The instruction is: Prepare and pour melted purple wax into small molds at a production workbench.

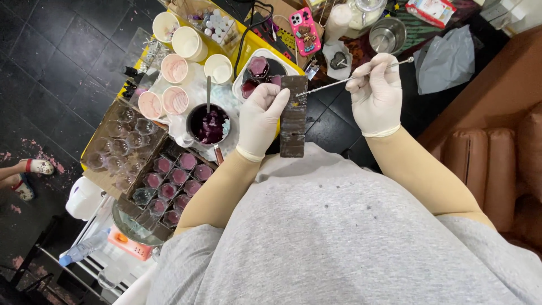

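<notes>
My left hand (261, 117), in a white glove, grips a dark brown rectangular mould (293, 118) held upright in front of my grey shirt. My right hand (375, 93), also gloved, pinches a thin metal pick (344, 79) whose tip touches the mould's upper right edge. Just beyond the mould a white tray (244, 69) carries dark purple cast pieces (258, 68). A dark cup of purple liquid (208, 125) with a stirrer standing in it sits left of my left hand.
Several paper cups (186, 42), some holding pink mix, stand on a yellow board. A cardboard box (169, 183) holds small glass jars of purple fill. A pink phone (305, 29), metal cup (387, 35) and grey bag (446, 59) lie beyond. Another person's feet (25, 175) at far left.
</notes>
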